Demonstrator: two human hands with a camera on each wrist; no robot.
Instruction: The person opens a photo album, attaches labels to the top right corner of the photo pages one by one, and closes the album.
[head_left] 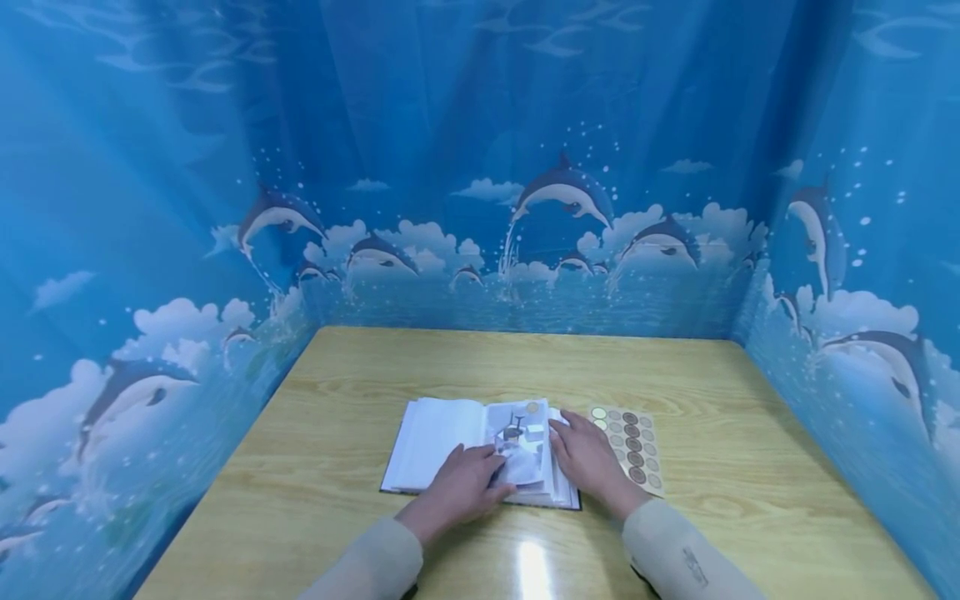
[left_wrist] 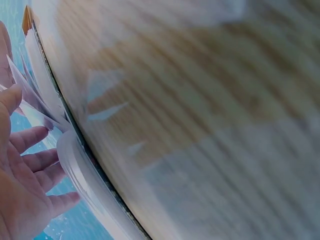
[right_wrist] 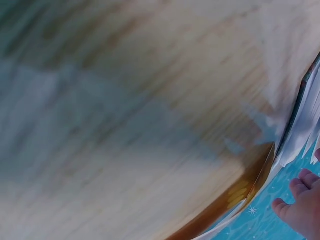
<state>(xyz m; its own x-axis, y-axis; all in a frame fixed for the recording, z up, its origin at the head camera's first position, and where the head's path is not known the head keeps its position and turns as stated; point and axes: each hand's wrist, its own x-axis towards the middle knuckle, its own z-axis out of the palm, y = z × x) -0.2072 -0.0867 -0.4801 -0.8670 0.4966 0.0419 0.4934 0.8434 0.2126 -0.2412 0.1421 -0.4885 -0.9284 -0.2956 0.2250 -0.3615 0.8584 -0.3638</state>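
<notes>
An open book (head_left: 444, 433) with a blank left page lies on the table. Its right side shows a picture page (head_left: 517, 421) with grey shapes and a small round gold sticker (head_left: 533, 407) near the top corner. My left hand (head_left: 467, 485) rests over the lower part of that page, its fingers spread; in the left wrist view the left hand (left_wrist: 30, 180) is beside raised page leaves (left_wrist: 35, 102). On the right, my right hand (head_left: 588, 458) touches the book's outer page edges with extended fingers. The right wrist view shows only part of the right hand (right_wrist: 302, 205).
A sheet of round stickers (head_left: 647, 423), some pale and some brown, lies right of the book, partly covered by the right hand. The wooden table (head_left: 345, 400) is bordered by blue dolphin-print curtains (head_left: 450, 125) at the back and sides.
</notes>
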